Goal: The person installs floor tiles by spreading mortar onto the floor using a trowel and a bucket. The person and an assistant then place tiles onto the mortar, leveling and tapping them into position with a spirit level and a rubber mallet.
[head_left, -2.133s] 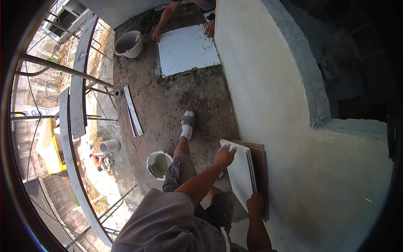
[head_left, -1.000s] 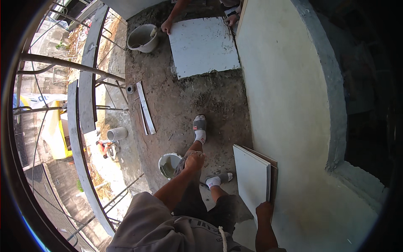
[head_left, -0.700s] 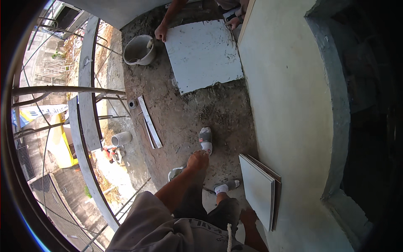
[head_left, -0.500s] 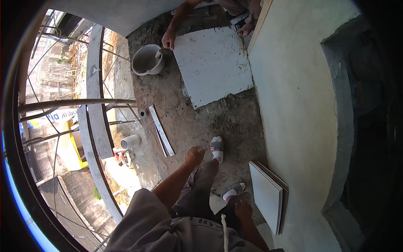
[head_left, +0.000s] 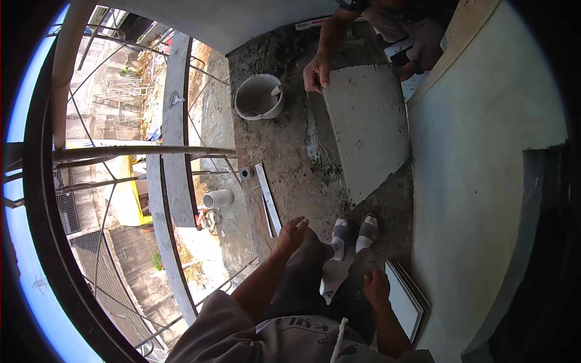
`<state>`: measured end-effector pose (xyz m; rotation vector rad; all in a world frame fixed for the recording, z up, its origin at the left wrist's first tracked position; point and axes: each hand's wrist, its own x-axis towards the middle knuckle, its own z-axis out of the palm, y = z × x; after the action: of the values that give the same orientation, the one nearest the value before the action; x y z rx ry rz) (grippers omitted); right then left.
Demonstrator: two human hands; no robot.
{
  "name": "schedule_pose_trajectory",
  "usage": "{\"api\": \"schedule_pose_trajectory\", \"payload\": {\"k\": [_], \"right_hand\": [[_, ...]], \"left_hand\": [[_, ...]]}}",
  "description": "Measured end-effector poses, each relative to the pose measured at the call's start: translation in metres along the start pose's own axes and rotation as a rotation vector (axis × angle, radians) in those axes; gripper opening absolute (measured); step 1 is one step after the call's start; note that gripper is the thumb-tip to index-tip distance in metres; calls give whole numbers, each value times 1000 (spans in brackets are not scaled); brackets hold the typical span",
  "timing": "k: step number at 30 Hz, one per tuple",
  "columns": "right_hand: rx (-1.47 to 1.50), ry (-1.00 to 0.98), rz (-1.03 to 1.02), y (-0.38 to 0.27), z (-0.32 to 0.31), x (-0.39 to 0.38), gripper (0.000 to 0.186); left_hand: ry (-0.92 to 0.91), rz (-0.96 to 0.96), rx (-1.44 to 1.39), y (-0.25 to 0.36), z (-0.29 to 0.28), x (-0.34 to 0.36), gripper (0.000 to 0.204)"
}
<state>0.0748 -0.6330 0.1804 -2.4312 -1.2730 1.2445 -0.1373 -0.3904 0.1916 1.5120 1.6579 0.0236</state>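
My left hand [head_left: 292,236] is closed in front of my left thigh, with a tiny pale thing at its fingers too small to name. My right hand [head_left: 376,288] hangs beside my right thigh, its fingers curled and apparently around nothing. Ahead of my feet, a large square tile [head_left: 369,130] stands tilted over the rough floor, its grey face smeared with marks. A co-worker's hand [head_left: 316,72] grips its far left corner. The co-worker's other hand [head_left: 407,71] is near the far right corner, partly in shadow.
A mortar bucket [head_left: 259,98] stands on the concrete floor left of the tile. Pale strips [head_left: 268,196] and a pipe piece [head_left: 218,198] lie nearer. Stacked tiles [head_left: 404,302] lean on the right wall [head_left: 466,175]. Scaffold planks [head_left: 175,133] and poles border a drop at left.
The co-worker has tilted the tile, so its face looks narrower and greyer. My feet have come together near its close corner. My right hand has come more into view.
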Motion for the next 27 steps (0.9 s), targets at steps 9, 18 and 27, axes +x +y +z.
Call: {"api": "schedule_pose_trajectory", "payload": {"k": [9,18,27], "right_hand": [[-136,130,40,-57,25,85,36],[-324,-33,148,-188,102,126,39],[-304,107,142,-295,99,215,33]], "left_hand": [[-116,-26,-109,-123,-26,129,33],[-83,243,-66,-189,-107,262,29],[-94,-282,-486,-206,-212,436,74]]}}
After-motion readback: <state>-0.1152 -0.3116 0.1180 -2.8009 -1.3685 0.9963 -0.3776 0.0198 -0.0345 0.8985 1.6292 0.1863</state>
